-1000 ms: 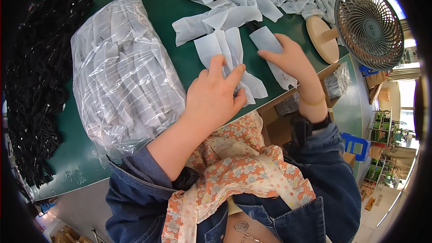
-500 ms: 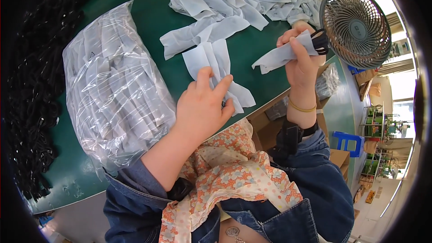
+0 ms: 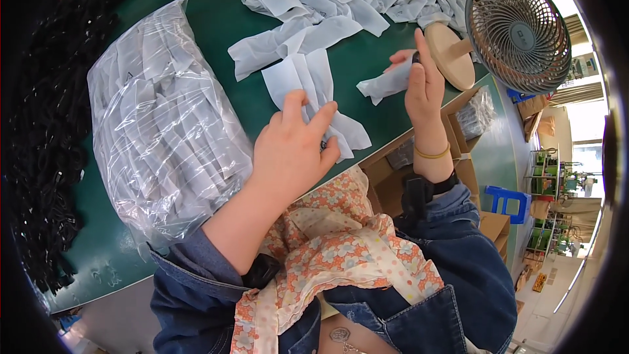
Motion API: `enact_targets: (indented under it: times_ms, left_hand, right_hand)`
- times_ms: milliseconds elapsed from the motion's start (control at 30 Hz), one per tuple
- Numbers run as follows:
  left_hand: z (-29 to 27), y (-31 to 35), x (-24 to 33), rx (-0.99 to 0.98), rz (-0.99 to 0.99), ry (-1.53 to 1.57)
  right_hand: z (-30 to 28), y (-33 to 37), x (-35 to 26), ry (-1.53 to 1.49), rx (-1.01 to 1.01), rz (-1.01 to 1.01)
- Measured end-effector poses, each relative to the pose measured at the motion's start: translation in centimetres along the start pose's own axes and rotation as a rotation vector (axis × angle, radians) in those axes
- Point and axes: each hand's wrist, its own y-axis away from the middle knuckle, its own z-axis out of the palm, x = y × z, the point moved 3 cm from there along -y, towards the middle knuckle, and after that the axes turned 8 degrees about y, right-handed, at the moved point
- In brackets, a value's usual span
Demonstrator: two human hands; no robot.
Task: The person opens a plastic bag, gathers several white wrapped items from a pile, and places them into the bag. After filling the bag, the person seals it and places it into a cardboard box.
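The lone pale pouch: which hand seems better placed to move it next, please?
Probably the right hand: the pouch is at its fingers, whereas the left hand rests on other pouches.

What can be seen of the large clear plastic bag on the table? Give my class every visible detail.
The large clear bag looks like thin, glossy film, wrinkled and streaked with reflections. It bulges with many long, pale pouches packed side by side. It lies on the green table, its far end rising to a corner and loose film gathered at its near end. Dark cords lie to its left. The left forearm passes close by its lower right edge; contact is unclear.
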Motion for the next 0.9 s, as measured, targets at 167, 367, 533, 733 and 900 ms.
enact_targets:
  times_ms: [167, 367, 533, 733, 900]
  left_hand:
    - [0.0, 0.1, -0.1, -0.007, 0.005, 0.006]
    - [0.0, 0.1, -0.2, -0.008, 0.006, 0.003]
    - [0.0, 0.1, -0.1, -0.013, 0.001, -0.014]
    - [0.2, 0.1, -0.2, -0.012, 0.021, -0.014]
    - [-0.1, 0.0, 0.0, -0.053, -0.02, -0.01]
  right_hand:
    - [-2.0, 0.7, 0.0, 0.437, 0.029, -0.032]
    - [-2.9, 0.1, -1.1, 0.22, -0.001, 0.097]
    - [-3.1, 0.1, -1.5, 0.017, -0.245, 0.18]
    - [-4.1, -0.3, -0.9, -0.128, -0.184, 0.331]
    - [-3.9, 0.3, 0.8, 0.021, -0.179, 0.728]
